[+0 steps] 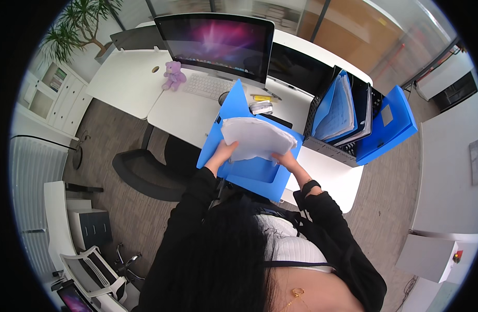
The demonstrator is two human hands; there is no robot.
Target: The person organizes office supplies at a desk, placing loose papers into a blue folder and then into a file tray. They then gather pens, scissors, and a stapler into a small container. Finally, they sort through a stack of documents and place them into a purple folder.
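A thick stack of white paper [258, 136] is held between my two hands. My left hand [222, 153] grips its left edge, and my right hand [286, 159] grips its lower right corner. Beneath the paper lies an opened blue plastic file box [254, 173], its flap [234, 102] raised on the left. The box rests at the front edge of the white desk [180, 126] and juts out over it. The paper is slightly bowed, with its lower edge above the box's inside. My fingers behind the sheets are hidden.
A black mesh file rack [332, 151] at the right holds several folders, with a blue file box [391, 123] leaning outward. Behind are a monitor [219, 43], keyboard [208, 85], purple teddy bear [173, 76], yellow highlighter [261, 98] and white stapler-like object [261, 107]. A black chair [149, 173] stands left.
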